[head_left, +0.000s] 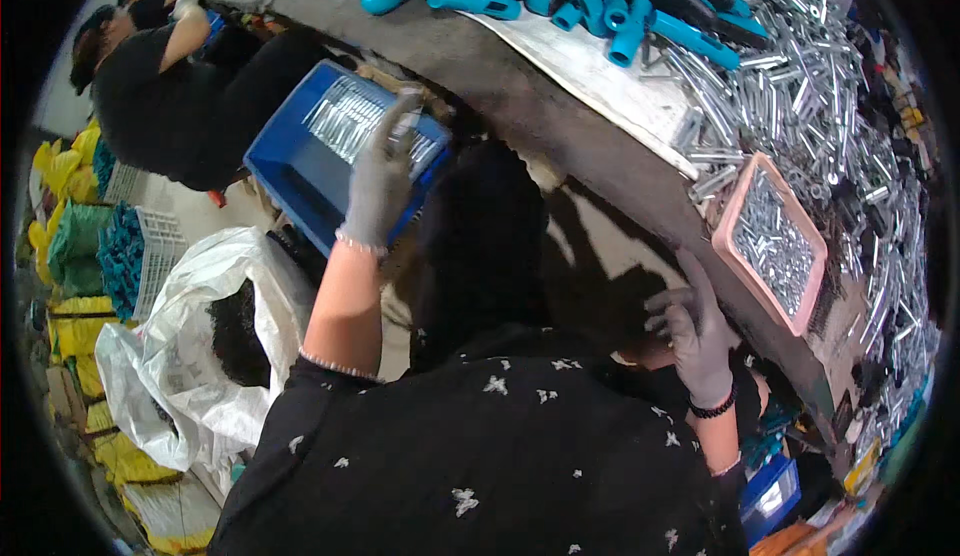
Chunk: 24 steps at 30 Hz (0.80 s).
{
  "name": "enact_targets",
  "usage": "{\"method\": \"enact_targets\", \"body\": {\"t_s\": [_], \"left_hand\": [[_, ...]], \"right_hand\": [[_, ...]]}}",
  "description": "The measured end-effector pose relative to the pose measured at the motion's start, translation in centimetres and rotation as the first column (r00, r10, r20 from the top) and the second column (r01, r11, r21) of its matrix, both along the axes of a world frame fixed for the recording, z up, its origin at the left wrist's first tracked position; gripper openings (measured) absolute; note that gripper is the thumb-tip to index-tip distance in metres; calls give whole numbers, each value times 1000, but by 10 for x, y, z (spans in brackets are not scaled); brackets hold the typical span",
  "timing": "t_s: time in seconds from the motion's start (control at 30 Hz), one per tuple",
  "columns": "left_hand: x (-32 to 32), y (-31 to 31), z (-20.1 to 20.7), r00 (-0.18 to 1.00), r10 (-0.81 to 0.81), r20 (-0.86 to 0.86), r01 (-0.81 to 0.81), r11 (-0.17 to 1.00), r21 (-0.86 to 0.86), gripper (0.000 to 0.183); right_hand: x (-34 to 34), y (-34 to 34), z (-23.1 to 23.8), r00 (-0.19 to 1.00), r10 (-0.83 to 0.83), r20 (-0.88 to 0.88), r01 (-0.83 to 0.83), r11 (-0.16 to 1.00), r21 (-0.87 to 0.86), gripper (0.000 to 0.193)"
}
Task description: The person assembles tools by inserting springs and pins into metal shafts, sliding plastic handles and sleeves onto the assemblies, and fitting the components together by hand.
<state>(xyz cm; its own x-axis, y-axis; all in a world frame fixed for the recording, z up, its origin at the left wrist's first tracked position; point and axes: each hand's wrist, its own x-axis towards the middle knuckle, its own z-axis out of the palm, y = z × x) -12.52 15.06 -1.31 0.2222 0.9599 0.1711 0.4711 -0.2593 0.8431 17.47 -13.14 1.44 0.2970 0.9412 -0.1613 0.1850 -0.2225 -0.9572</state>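
Observation:
My left hand (378, 191), in a pale grey glove, reaches over a blue plastic bin (290, 191) on the left. Its fingers point up beside a row of shiny metal pieces (345, 116) lying in the bin. Blur and overlap with the metal hide whether they grip a piece. My right hand (697, 341), gloved alike, hovers near the bench's front edge with fingers spread and nothing between them. Closest to it on the bench is a pink tray (722, 236) full of small metal parts (772, 246).
Teal curved tubes (590, 6) and a heap of silver metal tubes (800, 106) cover the dark bench (560, 106). A white woven sack (165, 376) stands at left near a white crate (158, 251). A person in black (190, 106) sits beyond the bin. Another blue bin (770, 496) is lower right.

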Motion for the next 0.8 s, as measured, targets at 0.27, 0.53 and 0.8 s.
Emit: {"method": "enact_targets", "body": {"t_s": [0.27,0.53,0.8], "left_hand": [[-142,117,-198,978,-151,-147,72,895,-441,19],[-80,109,-159,816,-184,-548,30,960,-277,21],[-63,101,-141,655,-14,-755,-166,973,-162,26]], "right_hand": [[12,-11,-19,976,94,197,-75,992,-101,35],[8,-16,-19,992,-7,129,28,987,-158,30],[1,-8,-20,998,14,53,-3,980,-198,29]]}}
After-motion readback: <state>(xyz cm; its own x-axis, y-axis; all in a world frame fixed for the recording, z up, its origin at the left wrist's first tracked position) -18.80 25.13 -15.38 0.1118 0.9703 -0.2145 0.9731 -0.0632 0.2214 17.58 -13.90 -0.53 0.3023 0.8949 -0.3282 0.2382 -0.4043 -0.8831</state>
